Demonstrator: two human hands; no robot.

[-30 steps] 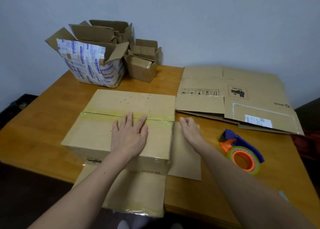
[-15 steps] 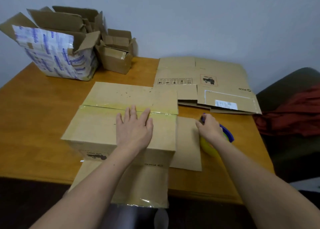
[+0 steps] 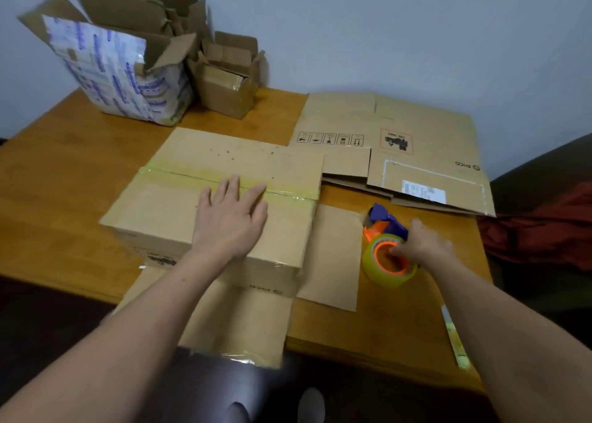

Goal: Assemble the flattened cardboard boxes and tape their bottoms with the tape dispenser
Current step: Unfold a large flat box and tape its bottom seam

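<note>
My left hand (image 3: 229, 227) still lies flat, fingers spread, on the taped cardboard box (image 3: 160, 211), printed PICO on its near side. My right hand (image 3: 423, 246), open beside the box a second ago, now curls, blurred, round the yellow roll of the tape dispenser (image 3: 379, 246) on the wooden table (image 3: 64, 153), near the flattened box (image 3: 426, 125) marked PICO.

A person's two arms, seen from their own head height. The left forearm (image 3: 134, 320) and right forearm (image 3: 499, 323) are bare all the way to the picture's edge. The left hand (image 3: 229, 222) and right hand (image 3: 423, 245) are bare too, the right one motion-blurred. Below, a pale rounded shape (image 3: 309, 403) and a darker shape (image 3: 237, 411), possibly footwear, too blurred to tell
</note>
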